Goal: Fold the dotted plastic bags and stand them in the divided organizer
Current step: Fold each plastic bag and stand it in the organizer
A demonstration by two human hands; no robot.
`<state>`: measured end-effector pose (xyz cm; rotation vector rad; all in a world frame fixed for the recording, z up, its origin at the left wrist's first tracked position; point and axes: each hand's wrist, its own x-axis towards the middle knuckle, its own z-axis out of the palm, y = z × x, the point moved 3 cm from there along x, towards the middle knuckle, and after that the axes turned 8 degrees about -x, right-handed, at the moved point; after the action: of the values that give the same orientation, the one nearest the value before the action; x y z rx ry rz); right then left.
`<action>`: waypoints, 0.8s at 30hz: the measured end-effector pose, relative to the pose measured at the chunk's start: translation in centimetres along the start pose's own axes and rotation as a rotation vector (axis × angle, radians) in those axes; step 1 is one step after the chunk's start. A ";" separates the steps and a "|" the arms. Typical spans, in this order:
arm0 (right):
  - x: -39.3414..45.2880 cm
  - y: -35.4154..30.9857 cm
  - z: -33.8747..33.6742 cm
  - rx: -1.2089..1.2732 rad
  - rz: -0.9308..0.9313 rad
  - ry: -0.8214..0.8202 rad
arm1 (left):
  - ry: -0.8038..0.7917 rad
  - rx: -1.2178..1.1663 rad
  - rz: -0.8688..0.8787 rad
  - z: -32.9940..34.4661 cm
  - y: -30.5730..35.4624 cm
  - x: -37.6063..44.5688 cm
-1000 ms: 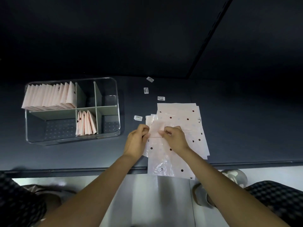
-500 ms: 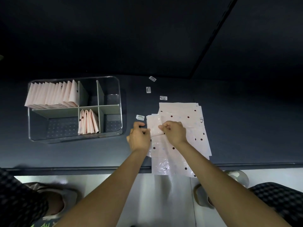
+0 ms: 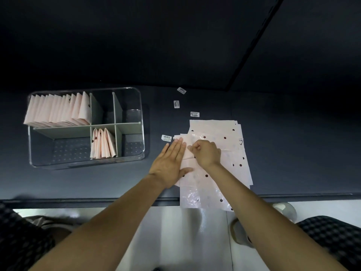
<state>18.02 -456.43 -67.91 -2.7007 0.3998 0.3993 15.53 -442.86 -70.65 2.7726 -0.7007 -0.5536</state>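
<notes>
Pressing my left hand point(image 3: 169, 163) flat, fingers straight and together, I pin the half-folded dotted bag point(image 3: 186, 151) at the frame's centre so the crease cannot spring back. My right hand point(image 3: 207, 153) sits just beside it, fingers curled, pinching the bag's folded edge; I judge this the middle of a fold. The bag lies on top of the stack of flat dotted bags point(image 3: 220, 145), which hangs over the worktop point(image 3: 293, 153) edge towards me, kept close for the next pick. At left of the frame stands the clear divided organizer point(image 3: 143, 122): folded bags point(image 3: 56, 110) stand packed upright in its upper-left compartment, and a few more folded bags point(image 3: 103, 144) lean in the lower middle one, where I guess this bag belongs. Small barcode stickers point(image 3: 166, 137) lie scattered above the stack.
</notes>
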 end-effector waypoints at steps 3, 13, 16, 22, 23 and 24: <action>-1.3 0.1 0.1 -0.055 -0.121 0.111 | -0.019 0.018 0.016 -0.3 0.0 -0.1; -3.5 2.4 2.4 -0.561 -0.596 -0.079 | -0.048 0.048 0.032 -0.4 0.0 -0.4; -3.1 2.0 1.6 -0.628 -0.606 -0.056 | -0.059 0.030 0.056 -0.5 -1.2 -0.7; -3.0 -0.7 0.3 -0.740 -0.630 0.196 | -0.016 -0.025 0.056 -0.8 -3.2 -1.7; -3.1 -1.0 0.3 -0.776 -0.651 0.234 | 0.000 -0.040 0.050 -1.1 -3.2 -1.6; -3.2 -1.4 0.4 -0.798 -0.678 0.266 | 0.019 -0.054 0.042 -1.3 -3.1 -1.5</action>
<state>15.43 -454.34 -66.71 -3.4052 -0.7735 -0.0247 16.09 -439.30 -69.96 2.7028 -0.7274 -0.5295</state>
